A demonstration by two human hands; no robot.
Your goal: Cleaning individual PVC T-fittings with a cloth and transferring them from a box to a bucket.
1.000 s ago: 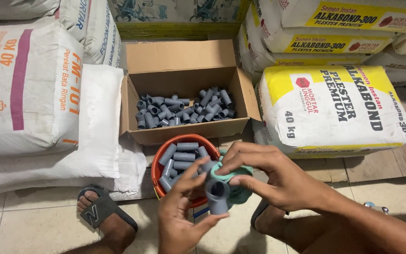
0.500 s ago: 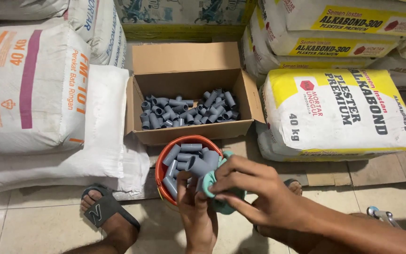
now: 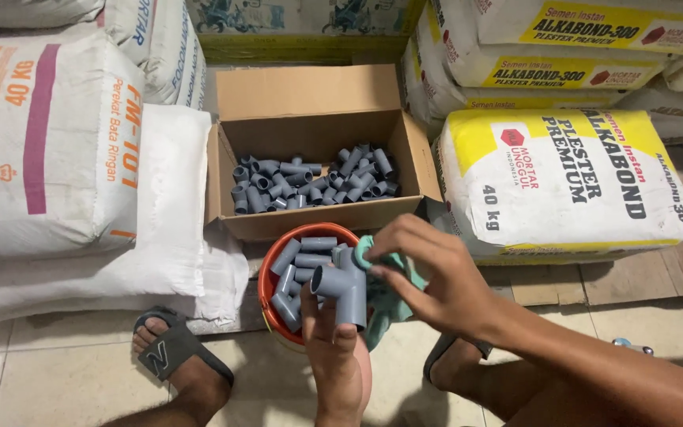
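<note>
Stacked all around: heavy sacks, white with orange and purple print at left (image 3: pixel 37 150), white and yellow at right (image 3: pixel 571 186). Between them, an open cardboard box (image 3: pixel 314 170) loaded with grey pipe fittings (image 3: pixel 310 183). Just in front of the box, touching its near wall, an orange bucket (image 3: pixel 278 261) holding more of the same grey pieces, lying every which way. Below, pale tiled floor (image 3: pixel 57 379) and two feet in dark sandals (image 3: pixel 171 352), one on each side of the bucket. Over the bucket's near rim, a grey tee fitting (image 3: pixel 343 289) held upright, long axis roughly vertical, side branch pointing left toward the bucket. Left hand (image 3: pixel 337 356) rising from below, fingers and thumb closed around the fitting's lower end. Right hand (image 3: pixel 428 277) arriving from the right, fingers curled and pinched on a teal cloth (image 3: pixel 389 296), pressing it against the fitting's upper right end. Fitting thus directly left of the right fingertips and touching them through the cloth, directly above the left palm; both hands on it, the left alone carrying it.
</note>
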